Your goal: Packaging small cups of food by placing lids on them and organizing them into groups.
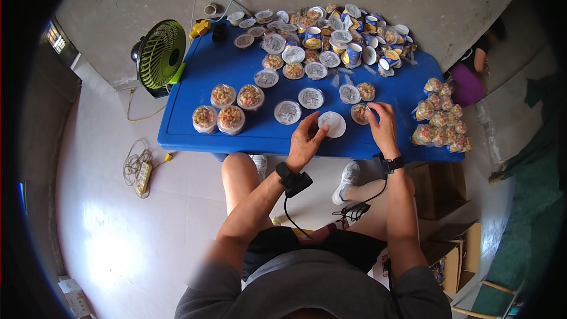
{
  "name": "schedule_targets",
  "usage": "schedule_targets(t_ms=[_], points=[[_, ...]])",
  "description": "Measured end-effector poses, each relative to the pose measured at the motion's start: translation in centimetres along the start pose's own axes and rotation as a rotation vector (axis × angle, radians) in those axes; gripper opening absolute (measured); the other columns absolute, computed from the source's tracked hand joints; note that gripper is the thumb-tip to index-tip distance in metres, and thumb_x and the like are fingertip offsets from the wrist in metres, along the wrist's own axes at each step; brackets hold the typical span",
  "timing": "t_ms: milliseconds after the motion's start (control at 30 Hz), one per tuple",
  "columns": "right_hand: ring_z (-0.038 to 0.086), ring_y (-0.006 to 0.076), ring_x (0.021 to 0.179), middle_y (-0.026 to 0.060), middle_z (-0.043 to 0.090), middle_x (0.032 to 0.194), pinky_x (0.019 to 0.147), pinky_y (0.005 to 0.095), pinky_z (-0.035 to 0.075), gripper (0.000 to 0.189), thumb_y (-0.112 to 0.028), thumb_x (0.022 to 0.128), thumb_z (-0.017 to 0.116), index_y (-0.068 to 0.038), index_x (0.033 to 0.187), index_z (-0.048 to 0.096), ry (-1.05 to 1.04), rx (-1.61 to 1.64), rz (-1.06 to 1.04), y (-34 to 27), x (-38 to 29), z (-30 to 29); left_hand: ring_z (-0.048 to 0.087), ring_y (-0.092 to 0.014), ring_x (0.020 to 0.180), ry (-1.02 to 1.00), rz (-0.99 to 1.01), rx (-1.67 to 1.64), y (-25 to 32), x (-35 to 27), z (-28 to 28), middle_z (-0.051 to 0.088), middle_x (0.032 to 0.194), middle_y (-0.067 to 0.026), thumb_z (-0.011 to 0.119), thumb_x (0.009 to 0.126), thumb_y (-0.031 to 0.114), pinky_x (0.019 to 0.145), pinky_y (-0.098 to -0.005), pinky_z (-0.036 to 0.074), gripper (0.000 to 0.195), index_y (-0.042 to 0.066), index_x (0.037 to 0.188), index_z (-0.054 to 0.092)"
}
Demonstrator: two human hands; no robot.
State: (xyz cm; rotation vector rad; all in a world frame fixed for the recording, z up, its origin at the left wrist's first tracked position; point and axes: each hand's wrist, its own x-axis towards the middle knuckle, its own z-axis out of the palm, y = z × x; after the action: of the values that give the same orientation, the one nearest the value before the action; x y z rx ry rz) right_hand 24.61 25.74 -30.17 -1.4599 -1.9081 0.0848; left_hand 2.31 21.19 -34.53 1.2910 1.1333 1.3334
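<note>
My left hand (306, 141) has its thumb and fingers at the left rim of a white round tub (332, 125) near the table's front edge. To its right, my right hand (383, 127) has thumb and forefinger at the right edge of a clear-topped cup of puffed snack (359, 114); whether it grips the cup is unclear. Just behind stand another snack cup (366, 91) and a cup with a printed silver lid (349, 94). Two more silver-lidded cups (287, 112) sit left of my left hand.
Stacked snack tubs (231, 119) stand at the blue table's (266, 139) left. A heap of blue cups and lidded tubs (341, 37) lies at the back, with bunched snack cups (438, 119) on the right. A green fan (161, 55) stands at left; cardboard boxes (443, 190) are below right. Another person (478, 62) is beyond.
</note>
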Motion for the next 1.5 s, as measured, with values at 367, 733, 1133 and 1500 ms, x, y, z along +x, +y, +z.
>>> schedule_targets(t_ms=[367, 733, 1133, 1500], points=[[0.056, 0.0307, 0.101, 0.0115, 0.058, 0.109, 0.084, 0.0402, 0.045, 0.056, -0.020, 0.069, 0.077, -0.009, 0.118, 0.053, -0.109, -0.128, -0.045, 0.4, -0.3, 2.0, 0.062, -0.021, 0.096, 0.000, 0.043, -0.013, 0.7, -0.1, 0.1, 0.061, 0.107, -0.0174, 0.062, 0.089, 0.026, 0.080, -0.0313, 0.052, 0.048, -0.004, 0.123, 0.050], [0.059, 0.0229, 0.094, 0.0105, 0.058, 0.108, 0.080, 0.0335, 0.047, 0.048, -0.013, 0.075, 0.073, -0.006, 0.119, 0.053, -0.048, 0.292, 0.140, -5.1, -0.8, -1.0, 0.061, -0.018, 0.092, 0.014, 0.038, 0.081, 0.3, 0.1, -0.3, 0.062, 0.105, -0.0153, 0.056, 0.093, 0.027, 0.080, -0.0300, 0.050, 0.043, -0.003, 0.123, 0.051], [0.057, 0.0287, 0.095, 0.0113, 0.060, 0.105, 0.083, 0.0368, 0.045, 0.047, -0.016, 0.073, 0.074, -0.005, 0.115, 0.055, -0.155, 0.270, -0.140, -7.0, -1.8, 0.6, 0.057, -0.014, 0.093, -0.010, -0.114, -0.216, -1.3, 0.8, -0.2, 0.062, 0.105, -0.0091, 0.047, 0.098, 0.025, 0.082, -0.0261, 0.046, 0.036, 0.001, 0.124, 0.053], [0.055, 0.0080, 0.096, 0.0014, 0.060, 0.111, 0.076, 0.0224, 0.045, 0.030, -0.025, 0.099, 0.045, -0.008, 0.119, 0.059, -0.181, 1.015, 0.490, -5.5, -3.6, 4.0, 0.057, -0.015, 0.100, -0.055, 0.026, -0.243, -2.7, 1.1, 0.3, 0.061, 0.112, -0.0107, 0.051, 0.095, 0.018, 0.085, -0.0264, 0.046, 0.035, 0.004, 0.127, 0.052]])
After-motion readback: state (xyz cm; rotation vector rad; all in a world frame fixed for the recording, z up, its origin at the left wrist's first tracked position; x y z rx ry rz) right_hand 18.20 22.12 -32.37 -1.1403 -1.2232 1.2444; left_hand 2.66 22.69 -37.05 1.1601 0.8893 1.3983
